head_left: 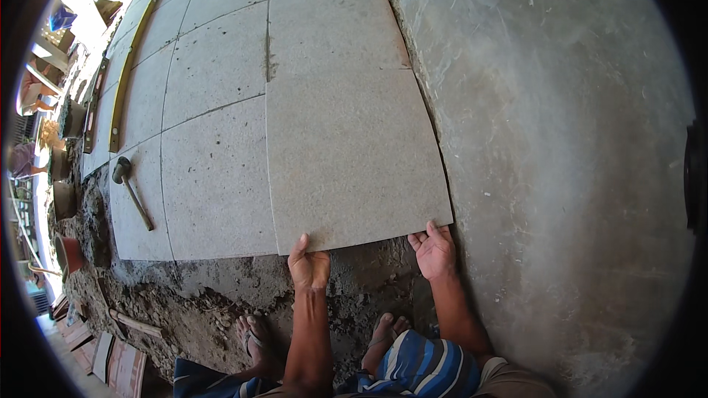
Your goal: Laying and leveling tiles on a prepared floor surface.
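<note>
A speckled beige square tile [354,155] lies at the end of the right-hand tile column, beside the grey concrete surface. My left hand [308,264] grips its front edge near the left corner, thumb on top and fingers beneath. Near the right corner, my right hand [432,249] holds the same edge. Rows of laid tiles [210,177] extend ahead and leftward. On the left tiles rest a rubber mallet [134,191], a long yellow level [130,74] and a darker level [94,107]. Rough wet mortar [214,280] lies below the front edge, near my sandalled feet.
A smooth concrete surface [568,155] borders the right side. Along the left edge are buckets [70,254], a wooden handle [136,323] in the dirt and cut tile pieces [103,357]. Other people, partly visible, are at the far left, one in a purple garment [22,158].
</note>
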Available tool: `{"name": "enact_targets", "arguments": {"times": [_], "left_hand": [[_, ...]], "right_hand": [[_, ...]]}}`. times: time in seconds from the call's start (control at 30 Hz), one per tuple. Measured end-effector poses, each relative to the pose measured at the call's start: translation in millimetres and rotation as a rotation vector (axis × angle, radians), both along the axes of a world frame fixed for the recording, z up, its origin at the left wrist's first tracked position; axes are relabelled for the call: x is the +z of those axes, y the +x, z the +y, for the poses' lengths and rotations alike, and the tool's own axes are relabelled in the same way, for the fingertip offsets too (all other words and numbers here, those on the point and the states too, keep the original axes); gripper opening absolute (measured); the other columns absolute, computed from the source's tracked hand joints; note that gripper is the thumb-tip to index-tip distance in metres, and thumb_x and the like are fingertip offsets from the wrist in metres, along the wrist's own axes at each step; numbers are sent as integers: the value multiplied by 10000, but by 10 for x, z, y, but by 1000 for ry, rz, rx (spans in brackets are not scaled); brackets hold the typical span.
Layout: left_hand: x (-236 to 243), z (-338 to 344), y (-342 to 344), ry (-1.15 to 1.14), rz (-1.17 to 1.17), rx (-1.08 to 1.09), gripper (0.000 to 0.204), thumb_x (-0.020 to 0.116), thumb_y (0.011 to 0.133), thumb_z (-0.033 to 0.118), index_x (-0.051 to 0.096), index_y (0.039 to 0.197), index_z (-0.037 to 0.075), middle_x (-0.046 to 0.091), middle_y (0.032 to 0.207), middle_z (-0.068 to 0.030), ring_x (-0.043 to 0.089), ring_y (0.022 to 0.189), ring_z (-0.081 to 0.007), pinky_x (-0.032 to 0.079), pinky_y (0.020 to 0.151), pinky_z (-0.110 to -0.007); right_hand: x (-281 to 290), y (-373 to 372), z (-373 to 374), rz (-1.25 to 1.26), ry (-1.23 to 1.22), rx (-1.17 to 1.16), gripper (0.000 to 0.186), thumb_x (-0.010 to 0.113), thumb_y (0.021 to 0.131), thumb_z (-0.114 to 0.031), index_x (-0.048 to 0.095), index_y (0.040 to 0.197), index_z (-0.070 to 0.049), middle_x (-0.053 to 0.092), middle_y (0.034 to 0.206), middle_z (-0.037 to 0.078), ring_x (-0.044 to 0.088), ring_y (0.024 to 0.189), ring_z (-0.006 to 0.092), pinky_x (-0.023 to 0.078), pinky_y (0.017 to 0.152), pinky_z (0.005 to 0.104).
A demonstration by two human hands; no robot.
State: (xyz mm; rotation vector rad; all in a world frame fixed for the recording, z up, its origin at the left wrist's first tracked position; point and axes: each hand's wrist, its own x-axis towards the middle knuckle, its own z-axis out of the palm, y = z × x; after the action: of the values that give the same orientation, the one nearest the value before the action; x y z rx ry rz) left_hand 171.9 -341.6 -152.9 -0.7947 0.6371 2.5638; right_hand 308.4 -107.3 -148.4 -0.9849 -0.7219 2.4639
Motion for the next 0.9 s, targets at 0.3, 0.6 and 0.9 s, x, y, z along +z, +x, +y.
{"name": "enact_targets", "arguments": {"times": [0.3,0.6,0.9], "left_hand": [[-202,60,96,52,-62,70,441,692,883,8,572,1306,34,669,1261,-88,624,1201,-246,445,1124,-435],[-77,15,59,36,-137,22,396,698,939,75,547,1301,20,654,1255,-86,636,1163,-233,477,1089,-415],[244,51,295,-342,-198,-340,327,638,1021,289,577,1160,0,671,1196,-142,705,1001,-216,595,853,-362]], "right_hand": [[-6,10,51,-65,75,-43,308,609,997,-143,550,1298,-156,630,1259,43,638,1075,209,567,866,390],[-126,36,51,-51,66,25,282,596,1007,-142,550,1285,-140,639,1248,60,639,1070,222,568,873,390],[-121,22,140,-165,135,43,257,602,1016,-172,547,1261,-115,631,1255,85,623,1101,250,536,913,401]]}}
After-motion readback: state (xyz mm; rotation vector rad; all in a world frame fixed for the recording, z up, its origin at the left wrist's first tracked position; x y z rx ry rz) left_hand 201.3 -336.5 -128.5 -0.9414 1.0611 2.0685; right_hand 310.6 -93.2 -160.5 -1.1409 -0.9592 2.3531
